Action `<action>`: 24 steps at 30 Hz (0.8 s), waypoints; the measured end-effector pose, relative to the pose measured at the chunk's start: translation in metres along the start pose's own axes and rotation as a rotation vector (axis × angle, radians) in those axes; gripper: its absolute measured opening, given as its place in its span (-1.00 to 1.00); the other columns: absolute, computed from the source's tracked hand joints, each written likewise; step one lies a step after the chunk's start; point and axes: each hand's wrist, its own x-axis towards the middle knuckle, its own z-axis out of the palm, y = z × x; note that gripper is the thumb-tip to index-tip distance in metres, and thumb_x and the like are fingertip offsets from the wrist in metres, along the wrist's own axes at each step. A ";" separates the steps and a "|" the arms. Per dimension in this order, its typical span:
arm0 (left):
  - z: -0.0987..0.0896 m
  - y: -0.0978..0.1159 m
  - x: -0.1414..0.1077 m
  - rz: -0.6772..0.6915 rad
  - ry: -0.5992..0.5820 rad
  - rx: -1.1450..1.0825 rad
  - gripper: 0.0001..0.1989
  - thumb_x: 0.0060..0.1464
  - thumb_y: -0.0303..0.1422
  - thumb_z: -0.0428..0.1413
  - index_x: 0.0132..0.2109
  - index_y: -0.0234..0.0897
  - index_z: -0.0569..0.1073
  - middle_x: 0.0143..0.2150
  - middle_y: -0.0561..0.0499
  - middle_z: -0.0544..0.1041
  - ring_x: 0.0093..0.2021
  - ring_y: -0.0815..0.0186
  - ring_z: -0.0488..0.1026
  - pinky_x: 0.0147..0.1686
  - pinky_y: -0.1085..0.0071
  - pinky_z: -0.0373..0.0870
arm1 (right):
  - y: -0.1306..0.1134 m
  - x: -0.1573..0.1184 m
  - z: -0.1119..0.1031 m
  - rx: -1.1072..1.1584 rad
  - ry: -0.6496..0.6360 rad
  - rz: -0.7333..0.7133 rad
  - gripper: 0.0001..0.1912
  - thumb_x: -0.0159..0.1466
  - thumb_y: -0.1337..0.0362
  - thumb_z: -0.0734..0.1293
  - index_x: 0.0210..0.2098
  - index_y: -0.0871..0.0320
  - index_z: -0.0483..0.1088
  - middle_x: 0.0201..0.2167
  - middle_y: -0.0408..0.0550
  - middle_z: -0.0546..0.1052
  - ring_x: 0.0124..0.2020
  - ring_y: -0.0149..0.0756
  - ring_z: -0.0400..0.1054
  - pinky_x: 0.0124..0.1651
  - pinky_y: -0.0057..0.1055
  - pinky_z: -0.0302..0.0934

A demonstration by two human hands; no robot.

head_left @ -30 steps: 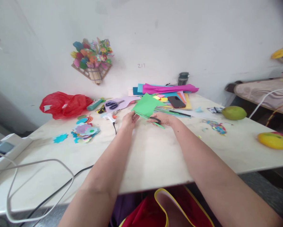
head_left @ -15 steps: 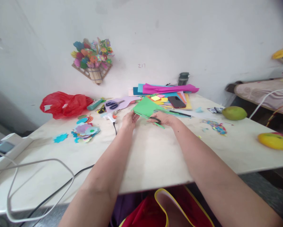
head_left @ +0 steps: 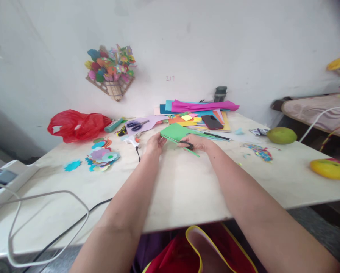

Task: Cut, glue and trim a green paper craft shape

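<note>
My left hand (head_left: 156,144) pinches the left corner of a sheet of green paper (head_left: 174,131), holding it above the table. In my right hand (head_left: 197,143) is a pair of scissors (head_left: 189,144) with dark handles, fingers closed around them. Their blades point left along the paper's near edge. A narrow green strip (head_left: 192,152) hangs from that edge below my right hand. Just left of my left hand lies a white glue gun (head_left: 133,141) with a black cord.
Behind my hands are stacked coloured sheets (head_left: 204,106), a phone (head_left: 212,122) and a black pen (head_left: 216,135). Leftward lie blue-handled scissors (head_left: 136,125), paper cutouts (head_left: 102,155) and a red plastic bag (head_left: 77,125). A green mango (head_left: 281,135) and a yellow one (head_left: 330,169) are at right.
The green paper's far edge has dipped, so the sheet looks flatter. The strip at its near edge sticks out slightly farther right. Both hands stay in nearly the same place.
</note>
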 end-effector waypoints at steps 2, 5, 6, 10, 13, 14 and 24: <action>0.001 0.000 -0.001 -0.007 -0.018 0.007 -0.91 0.02 -0.55 0.03 -0.40 -0.34 0.40 -0.46 0.02 0.51 -0.38 0.39 0.50 -0.17 0.39 0.44 | -0.001 0.000 0.001 0.007 0.008 0.017 -0.54 -0.03 -0.10 0.36 -0.62 0.16 0.19 -0.74 -0.31 0.11 -0.68 -0.54 -0.08 -0.61 -0.50 -0.21; 0.002 -0.001 -0.002 -0.013 -0.014 0.015 -0.93 0.00 -0.55 0.06 -0.38 -0.33 0.40 -0.43 -0.01 0.52 -0.33 0.36 0.51 -0.16 0.38 0.44 | -0.003 -0.001 0.002 0.004 0.027 0.032 -0.53 -0.05 -0.11 0.37 -0.62 0.16 0.19 -0.73 -0.31 0.11 -0.67 -0.54 -0.09 -0.60 -0.50 -0.22; 0.002 -0.001 -0.002 -0.011 -0.007 0.015 -0.93 -0.01 -0.55 0.07 -0.38 -0.33 0.40 -0.42 -0.01 0.52 -0.32 0.35 0.51 -0.16 0.37 0.44 | -0.004 -0.002 0.002 0.001 0.033 0.030 -0.53 -0.05 -0.11 0.37 -0.62 0.16 0.20 -0.73 -0.31 0.11 -0.67 -0.54 -0.09 -0.60 -0.50 -0.22; 0.002 -0.002 -0.002 0.005 -0.001 0.004 -0.94 -0.01 -0.54 0.06 -0.37 -0.32 0.39 -0.41 -0.01 0.52 -0.31 0.35 0.50 -0.15 0.36 0.44 | -0.007 -0.003 0.003 -0.016 0.036 0.024 -0.54 -0.03 -0.12 0.35 -0.59 0.17 0.22 -0.73 -0.31 0.11 -0.67 -0.54 -0.10 -0.61 -0.50 -0.22; 0.001 -0.002 -0.001 0.024 -0.016 -0.002 -0.93 0.02 -0.54 0.04 -0.37 -0.32 0.39 -0.41 0.01 0.52 -0.32 0.36 0.50 -0.14 0.35 0.43 | -0.007 -0.002 0.002 -0.045 0.038 0.021 -0.54 -0.02 -0.13 0.34 -0.60 0.16 0.22 -0.73 -0.30 0.10 -0.67 -0.54 -0.09 -0.61 -0.50 -0.21; 0.000 -0.002 -0.001 0.028 -0.020 0.000 -0.92 0.02 -0.54 0.04 -0.38 -0.32 0.39 -0.41 0.01 0.52 -0.32 0.37 0.50 -0.13 0.35 0.43 | -0.006 -0.001 0.002 -0.054 0.037 0.014 -0.53 -0.02 -0.13 0.34 -0.61 0.16 0.22 -0.74 -0.30 0.09 -0.67 -0.54 -0.09 -0.61 -0.50 -0.21; -0.002 -0.003 0.001 0.027 0.004 0.001 -0.94 -0.01 -0.54 0.07 -0.35 -0.32 0.38 -0.39 0.00 0.52 -0.30 0.36 0.51 -0.14 0.35 0.44 | -0.007 -0.002 0.003 -0.048 0.036 0.010 -0.56 -0.02 -0.11 0.35 -0.59 0.17 0.26 -0.74 -0.30 0.12 -0.68 -0.55 -0.10 -0.63 -0.51 -0.20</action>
